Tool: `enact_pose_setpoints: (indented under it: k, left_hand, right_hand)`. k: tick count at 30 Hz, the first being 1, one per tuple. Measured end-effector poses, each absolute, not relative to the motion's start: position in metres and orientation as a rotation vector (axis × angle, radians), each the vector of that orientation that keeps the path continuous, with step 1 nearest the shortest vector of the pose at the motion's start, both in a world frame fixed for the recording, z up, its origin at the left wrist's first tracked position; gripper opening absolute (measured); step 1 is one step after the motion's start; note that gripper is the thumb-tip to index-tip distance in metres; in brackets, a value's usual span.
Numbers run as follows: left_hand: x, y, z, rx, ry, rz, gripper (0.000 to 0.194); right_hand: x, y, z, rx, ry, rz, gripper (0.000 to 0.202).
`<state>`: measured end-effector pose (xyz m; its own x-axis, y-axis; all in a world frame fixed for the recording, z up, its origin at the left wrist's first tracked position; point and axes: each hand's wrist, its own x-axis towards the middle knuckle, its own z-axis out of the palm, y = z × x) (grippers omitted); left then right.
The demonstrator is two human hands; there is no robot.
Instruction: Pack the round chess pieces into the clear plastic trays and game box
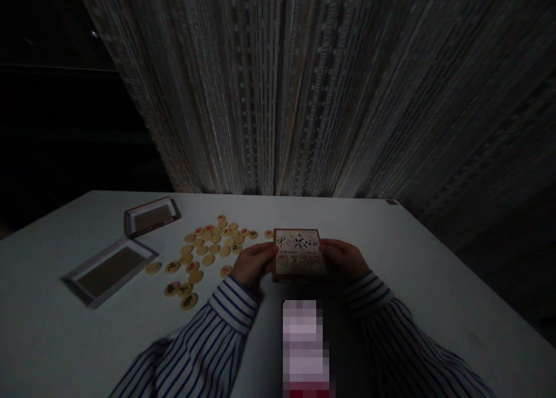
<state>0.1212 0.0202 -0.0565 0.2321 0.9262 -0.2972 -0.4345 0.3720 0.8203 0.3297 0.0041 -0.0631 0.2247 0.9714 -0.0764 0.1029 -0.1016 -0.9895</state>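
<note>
Between my two hands is a printed Chinese chess box [299, 256], its lettered face turned up. My left hand [252, 263] grips its left edge, and my right hand [346, 255] grips its right edge; the fingers on both sides are partly hidden by the box. To the left of my left hand lie many round wooden chess pieces [214, 248], some showing red characters, some black ones, others plain side up. One red-marked piece [268, 234] lies just beside the box's upper left corner.
Two open box trays lie at the left: a larger tray [145, 246] near the pieces and a smaller tray [170, 201] behind it. A phone with a blurred screen [304, 346] lies in front of me. A striped curtain [278, 97] hangs behind the white table [417, 305].
</note>
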Motion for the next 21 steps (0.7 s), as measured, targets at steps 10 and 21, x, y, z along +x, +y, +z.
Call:
enact_pose_setpoints:
  k: [10, 21]
  left_hand:
    - [0.1213, 0.019, -0.0569, 0.683, 0.982, 1.007, 0.034]
    - [0.1244, 0.0181, -0.0574, 0.665, 0.968, 1.067, 0.039]
  right_hand:
    - [0.3312, 0.0073, -0.0699, -1.435, -1.03, 1.066, 0.031]
    - [0.327, 0.0075, -0.0679, -1.41, -0.988, 1.082, 0.028]
